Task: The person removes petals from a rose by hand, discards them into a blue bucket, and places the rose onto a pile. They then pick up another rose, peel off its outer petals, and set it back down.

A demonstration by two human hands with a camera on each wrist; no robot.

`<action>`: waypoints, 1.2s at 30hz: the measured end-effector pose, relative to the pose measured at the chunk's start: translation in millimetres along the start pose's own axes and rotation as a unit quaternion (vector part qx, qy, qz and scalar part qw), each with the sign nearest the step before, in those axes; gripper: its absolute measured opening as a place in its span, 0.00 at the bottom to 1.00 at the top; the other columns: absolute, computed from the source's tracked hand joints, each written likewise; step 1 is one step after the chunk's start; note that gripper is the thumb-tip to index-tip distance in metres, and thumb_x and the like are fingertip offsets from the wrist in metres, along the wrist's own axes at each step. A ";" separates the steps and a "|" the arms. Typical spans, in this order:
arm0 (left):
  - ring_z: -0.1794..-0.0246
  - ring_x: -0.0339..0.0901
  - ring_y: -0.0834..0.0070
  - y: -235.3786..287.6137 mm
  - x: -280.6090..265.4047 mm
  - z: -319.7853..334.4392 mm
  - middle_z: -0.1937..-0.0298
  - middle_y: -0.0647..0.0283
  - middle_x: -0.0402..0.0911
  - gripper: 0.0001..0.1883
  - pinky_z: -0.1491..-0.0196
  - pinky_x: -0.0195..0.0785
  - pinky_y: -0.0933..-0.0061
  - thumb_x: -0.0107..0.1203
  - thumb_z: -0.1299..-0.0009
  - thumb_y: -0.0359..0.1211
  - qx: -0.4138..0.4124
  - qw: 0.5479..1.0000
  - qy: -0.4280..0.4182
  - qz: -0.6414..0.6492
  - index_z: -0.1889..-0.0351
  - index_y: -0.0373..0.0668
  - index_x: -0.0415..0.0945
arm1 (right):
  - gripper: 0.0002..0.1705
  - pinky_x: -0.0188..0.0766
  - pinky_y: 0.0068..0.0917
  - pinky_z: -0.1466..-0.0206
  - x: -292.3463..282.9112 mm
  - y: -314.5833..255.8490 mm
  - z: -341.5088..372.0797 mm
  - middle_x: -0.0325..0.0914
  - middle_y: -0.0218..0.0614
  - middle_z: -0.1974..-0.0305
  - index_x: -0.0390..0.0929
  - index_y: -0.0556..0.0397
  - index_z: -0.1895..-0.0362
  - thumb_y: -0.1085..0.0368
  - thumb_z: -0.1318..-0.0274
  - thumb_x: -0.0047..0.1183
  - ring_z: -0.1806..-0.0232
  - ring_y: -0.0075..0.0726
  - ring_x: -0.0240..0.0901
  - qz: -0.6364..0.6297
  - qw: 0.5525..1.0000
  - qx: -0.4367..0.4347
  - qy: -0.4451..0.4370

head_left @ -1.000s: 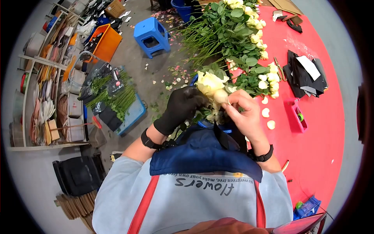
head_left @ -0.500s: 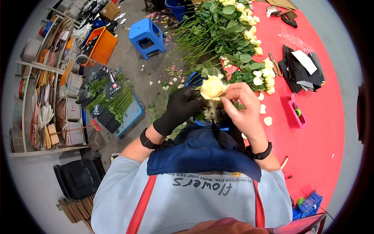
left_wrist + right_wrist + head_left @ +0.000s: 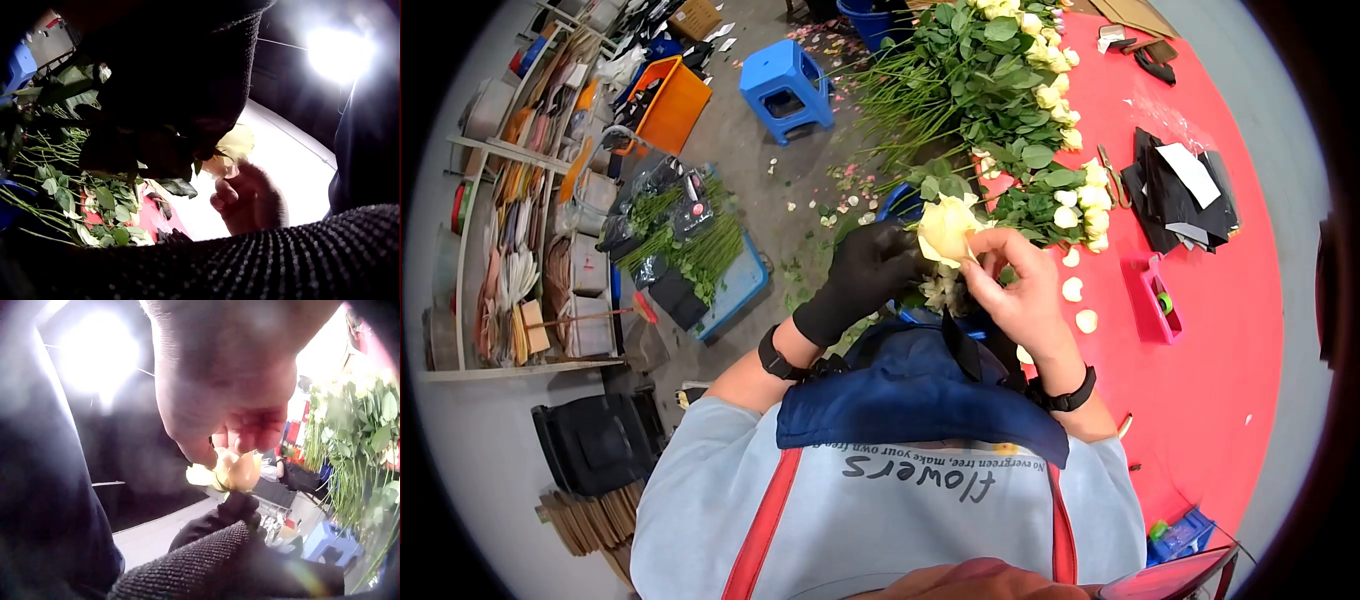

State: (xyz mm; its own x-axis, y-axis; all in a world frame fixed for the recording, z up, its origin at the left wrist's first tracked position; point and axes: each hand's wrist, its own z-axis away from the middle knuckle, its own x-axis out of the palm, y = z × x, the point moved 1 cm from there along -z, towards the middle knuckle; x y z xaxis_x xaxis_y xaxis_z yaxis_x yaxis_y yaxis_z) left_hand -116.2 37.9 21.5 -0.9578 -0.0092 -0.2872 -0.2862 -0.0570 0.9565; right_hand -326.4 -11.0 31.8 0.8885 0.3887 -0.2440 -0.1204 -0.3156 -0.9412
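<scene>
A pale yellow rose (image 3: 947, 230) stands in front of the chest, bloom up. The gloved left hand (image 3: 862, 280) grips it just below the bloom; the right wrist view shows the black glove (image 3: 215, 528) right under the rose (image 3: 234, 472). With thumb and fingertips, the bare right hand (image 3: 1022, 290) pinches a petal at the bloom's edge. In the left wrist view the right hand (image 3: 253, 200) touches the rose (image 3: 237, 144), while the dark glove hides the stem.
Many cream roses (image 3: 1050, 95) with long green stems lie on the red table (image 3: 1210, 400), beside loose petals (image 3: 1086, 321), scissors (image 3: 1114, 178), black sheets (image 3: 1165, 190) and a pink tape dispenser (image 3: 1157, 300). A blue stool (image 3: 785, 85) stands on the floor.
The round, pale petal held out from the bloom a second ago is no longer between the right fingers, which are now back at the bloom's edge. The left hand keeps its hold.
</scene>
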 end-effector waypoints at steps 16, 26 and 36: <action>0.75 0.76 0.81 11.7 -3.1 3.2 0.72 0.64 0.80 0.09 0.70 0.69 0.78 0.61 0.36 0.29 -0.033 0.998 0.039 0.033 0.60 0.34 0.80 | 0.10 0.66 0.21 0.70 -24.1 13.2 4.9 0.79 0.32 0.65 0.83 0.58 0.63 0.72 0.52 0.67 0.73 0.23 0.70 0.002 0.999 -0.030 -0.020; 0.78 0.72 0.57 7.0 2.8 -11.2 0.79 0.55 0.71 0.10 0.74 0.62 0.59 0.66 0.43 0.34 0.204 0.922 0.105 -0.312 0.70 0.39 0.77 | 0.13 0.68 0.24 0.69 -2.4 3.3 -13.3 0.75 0.31 0.67 0.79 0.56 0.67 0.68 0.55 0.70 0.70 0.27 0.72 0.056 0.997 -0.038 0.037; 0.75 0.74 0.55 12.0 8.1 -11.4 0.77 0.55 0.74 0.10 0.71 0.64 0.58 0.66 0.45 0.34 0.183 0.916 0.106 -0.341 0.73 0.41 0.76 | 0.13 0.69 0.31 0.70 19.0 7.5 -16.2 0.72 0.36 0.72 0.77 0.55 0.69 0.70 0.58 0.69 0.71 0.38 0.73 0.108 0.987 -0.114 0.037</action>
State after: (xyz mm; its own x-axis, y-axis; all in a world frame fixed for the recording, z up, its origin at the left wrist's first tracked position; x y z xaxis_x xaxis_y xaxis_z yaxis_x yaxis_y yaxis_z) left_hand -127.0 25.7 30.1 -0.5386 -0.2915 -0.7905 -0.8421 0.2168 0.4938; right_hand -303.2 -20.0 23.8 0.8840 0.2297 -0.4072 -0.2150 -0.5738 -0.7903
